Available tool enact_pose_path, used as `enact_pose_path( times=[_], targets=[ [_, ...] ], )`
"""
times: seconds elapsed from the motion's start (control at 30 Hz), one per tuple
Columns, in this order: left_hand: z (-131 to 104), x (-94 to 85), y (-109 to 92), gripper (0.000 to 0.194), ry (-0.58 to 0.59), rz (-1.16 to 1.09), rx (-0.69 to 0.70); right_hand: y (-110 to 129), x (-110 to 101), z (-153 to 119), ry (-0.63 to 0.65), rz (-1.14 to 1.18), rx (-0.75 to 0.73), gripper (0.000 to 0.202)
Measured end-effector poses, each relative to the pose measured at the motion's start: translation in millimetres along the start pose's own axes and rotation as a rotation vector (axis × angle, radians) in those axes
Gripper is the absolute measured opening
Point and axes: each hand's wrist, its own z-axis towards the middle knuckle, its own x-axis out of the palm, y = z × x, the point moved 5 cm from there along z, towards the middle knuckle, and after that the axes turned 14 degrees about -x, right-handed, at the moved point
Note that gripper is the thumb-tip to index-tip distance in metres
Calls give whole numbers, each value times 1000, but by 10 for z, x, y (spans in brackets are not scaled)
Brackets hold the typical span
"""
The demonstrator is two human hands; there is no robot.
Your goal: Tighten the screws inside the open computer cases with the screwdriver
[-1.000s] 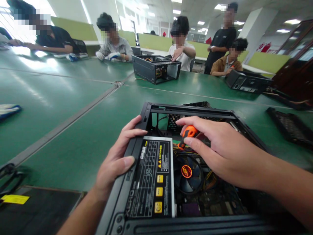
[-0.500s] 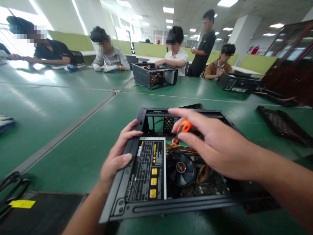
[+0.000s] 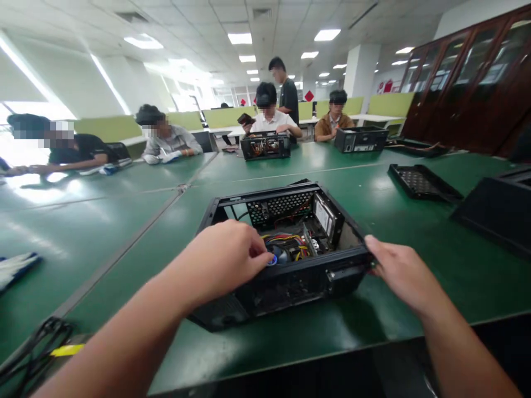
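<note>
- My left hand (image 3: 232,254) curls over the open black metal computer case (image 3: 305,268); I can't tell its grip.
- My right hand (image 3: 400,271), partly closed, grasps its right near corner.
- It's at the green table's (image 3: 456,265) near side.

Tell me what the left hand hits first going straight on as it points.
Probably the fan inside the open computer case; the left hand looks right beside it, though depth is unclear.

Fan (image 3: 282,254) partly hidden behind left hand (image 3: 226,258)
</note>
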Motion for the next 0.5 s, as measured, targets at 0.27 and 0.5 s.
enact_pose_path(
  times=[0.27, 0.5],
  targets=[
    [833, 541, 339, 41, 521, 245, -177, 473, 936, 196, 148, -77, -125, 81],
    [1102, 702, 1000, 31, 509, 263, -204, 597, 1545, 478, 167, -12, -157, 91]
  ],
)
